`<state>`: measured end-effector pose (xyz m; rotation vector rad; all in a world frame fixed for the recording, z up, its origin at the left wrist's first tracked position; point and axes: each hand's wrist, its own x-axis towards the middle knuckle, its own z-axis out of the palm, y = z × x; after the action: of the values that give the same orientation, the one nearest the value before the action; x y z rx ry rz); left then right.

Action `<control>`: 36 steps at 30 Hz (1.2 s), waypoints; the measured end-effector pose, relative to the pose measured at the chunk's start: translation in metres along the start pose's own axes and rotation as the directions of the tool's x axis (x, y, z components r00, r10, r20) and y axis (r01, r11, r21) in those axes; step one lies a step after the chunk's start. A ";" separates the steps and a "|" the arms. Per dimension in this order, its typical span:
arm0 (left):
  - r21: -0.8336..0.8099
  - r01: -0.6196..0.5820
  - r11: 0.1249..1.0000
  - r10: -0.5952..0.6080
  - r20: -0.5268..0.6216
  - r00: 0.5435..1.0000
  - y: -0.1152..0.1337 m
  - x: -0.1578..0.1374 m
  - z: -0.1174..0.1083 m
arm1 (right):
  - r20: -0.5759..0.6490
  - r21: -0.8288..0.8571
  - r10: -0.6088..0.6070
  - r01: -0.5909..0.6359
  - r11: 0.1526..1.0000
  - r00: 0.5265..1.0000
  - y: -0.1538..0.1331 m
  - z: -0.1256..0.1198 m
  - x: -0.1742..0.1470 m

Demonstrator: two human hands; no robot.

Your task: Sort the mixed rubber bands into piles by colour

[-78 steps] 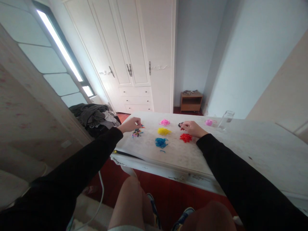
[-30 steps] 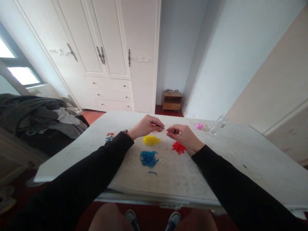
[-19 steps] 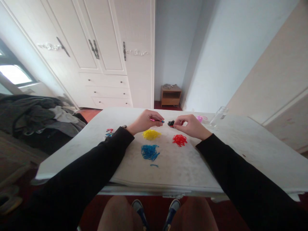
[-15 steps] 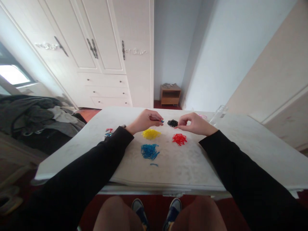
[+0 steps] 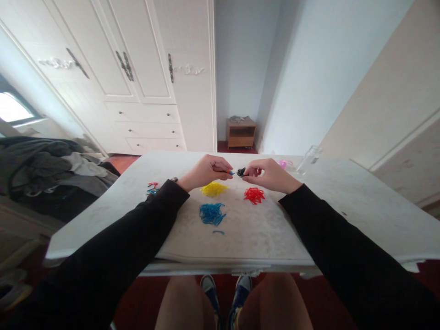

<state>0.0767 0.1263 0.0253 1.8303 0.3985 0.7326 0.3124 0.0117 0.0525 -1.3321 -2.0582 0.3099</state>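
My left hand [image 5: 213, 171] is closed in a pinch, with a small blue piece [image 5: 231, 173] sticking out at the fingertips. Facing it, my right hand [image 5: 264, 174] has thumb and forefinger bent together at the right side of a small black pile [image 5: 241, 172]; what lies between these fingertips is hidden. Below the hands are loose heaps of thin, elongated plastic-looking pieces: a yellow heap [image 5: 213, 189], a red heap [image 5: 254, 195] and a blue heap [image 5: 211, 214]. One single blue piece [image 5: 218, 232] lies apart in front.
The white table [image 5: 261, 243] carries a clear glass bottle [image 5: 309, 159] and a pink item [image 5: 284, 163] behind my right hand. Red and blue pieces [image 5: 152, 187] lie by my left forearm. Dark clothes [image 5: 44, 169] are heaped beyond the table's left side.
My right hand has moved left onto the black pile and now covers part of it. My left hand keeps its pinch on the blue piece. The whole view has shifted slightly.
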 end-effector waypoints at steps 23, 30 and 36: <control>0.033 -0.008 0.999 0.006 0.063 0.998 0.010 -0.002 0.005 | -0.163 0.057 -0.133 0.144 0.988 0.978 -0.018 0.026 0.003; 0.024 -0.007 1.000 0.007 0.025 1.000 0.009 0.000 0.001 | -0.192 0.043 -0.101 0.112 0.993 0.976 -0.022 0.022 0.001; 0.026 -0.014 1.000 0.014 0.003 1.000 0.007 0.002 -0.002 | 0.033 0.235 -0.085 0.075 0.969 0.996 -0.038 0.025 -0.003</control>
<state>0.0765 0.1260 0.0322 1.8597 0.3947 0.7375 0.2692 -0.0042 0.0522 -1.1070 -2.0330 0.5315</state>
